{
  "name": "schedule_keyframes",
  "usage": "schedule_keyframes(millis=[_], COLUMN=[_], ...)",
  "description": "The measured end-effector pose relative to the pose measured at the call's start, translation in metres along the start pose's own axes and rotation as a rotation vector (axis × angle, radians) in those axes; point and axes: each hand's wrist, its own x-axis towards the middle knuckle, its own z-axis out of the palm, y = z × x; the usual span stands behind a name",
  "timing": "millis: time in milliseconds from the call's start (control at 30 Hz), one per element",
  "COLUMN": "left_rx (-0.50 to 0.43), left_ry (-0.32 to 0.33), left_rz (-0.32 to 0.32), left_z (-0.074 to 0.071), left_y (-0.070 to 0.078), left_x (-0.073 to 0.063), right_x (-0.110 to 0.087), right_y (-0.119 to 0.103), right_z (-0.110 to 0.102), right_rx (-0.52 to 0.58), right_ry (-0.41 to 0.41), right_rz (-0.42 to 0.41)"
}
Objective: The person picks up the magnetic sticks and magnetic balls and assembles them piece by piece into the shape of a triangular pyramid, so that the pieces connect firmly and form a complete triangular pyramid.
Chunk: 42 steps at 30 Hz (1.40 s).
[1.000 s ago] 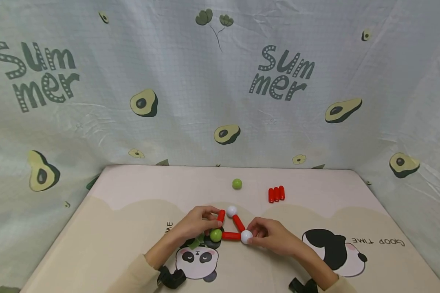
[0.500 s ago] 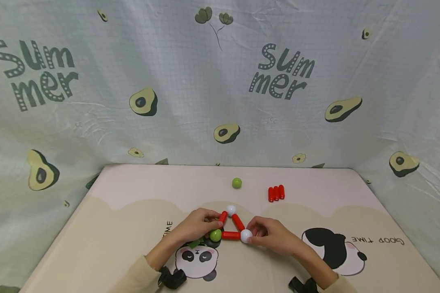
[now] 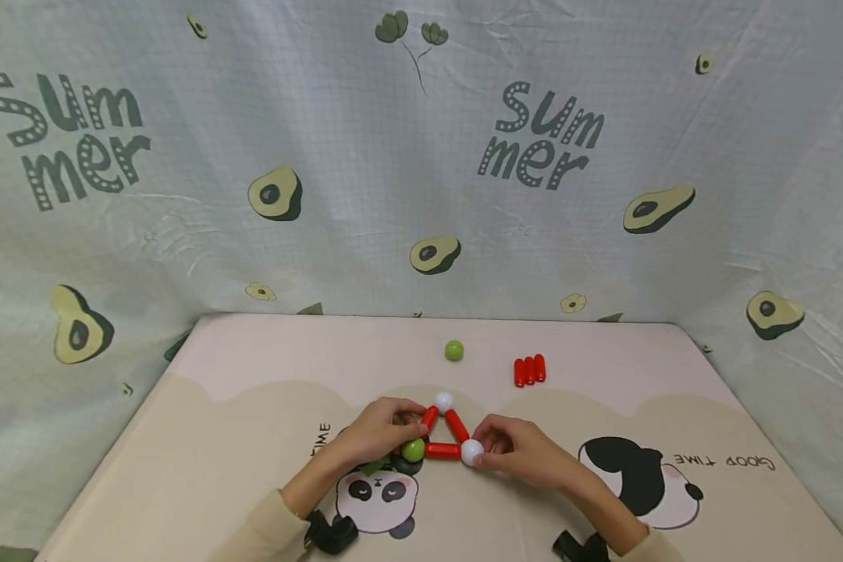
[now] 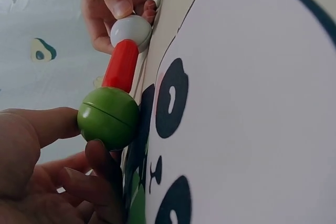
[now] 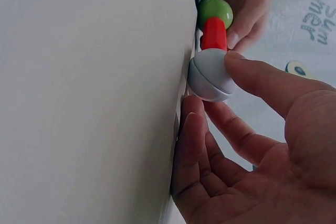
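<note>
A triangle of red rods and balls lies on the table, a green ball (image 3: 413,450) at its near left corner. White balls form the near right corner (image 3: 472,453) and the far corner (image 3: 444,402). My left hand (image 3: 382,429) pinches the left red rod (image 3: 429,420) beside the green ball; in the left wrist view its fingers lie against that ball (image 4: 108,118), and the rod is hidden. My right hand (image 3: 523,453) holds the near right white ball, thumb on one side and fingers beneath, as the right wrist view shows (image 5: 211,75).
A loose green ball (image 3: 453,350) and several loose red rods (image 3: 530,371) lie farther back on the table (image 3: 253,351). Printed panda pictures mark the tabletop (image 3: 377,499). A patterned curtain (image 3: 365,156) hangs behind the table's far edge.
The left red rod has swung right in my left hand, and its far end now meets the far white ball. My right hand has stayed on the near right white ball.
</note>
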Motion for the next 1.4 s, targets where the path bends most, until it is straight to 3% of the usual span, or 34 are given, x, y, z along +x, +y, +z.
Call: schedule_keyframes(millis=[133,333,733,1400], left_rx=[-0.047,-0.02,0.042,0.047], left_ry=[0.026,0.006,-0.181,-0.195], left_rz=[-0.003,0.02,0.019,0.055], left_z=[0.0,-0.002,-0.02,-0.021], left_y=[-0.003,-0.006,-0.003,-0.008], left_x=[0.0,0.001,-0.004,-0.005], right_x=[0.0,0.0,-0.001,-0.001], right_y=[-0.001,-0.003,-0.004,-0.003], right_z=[-0.001,-0.001,0.0,-0.001], right_rx=[0.005,0.006,0.032,0.02], right_ry=[-0.004,-0.006,-0.004,0.003], right_rz=[-0.002,-0.004,-0.011,-0.016])
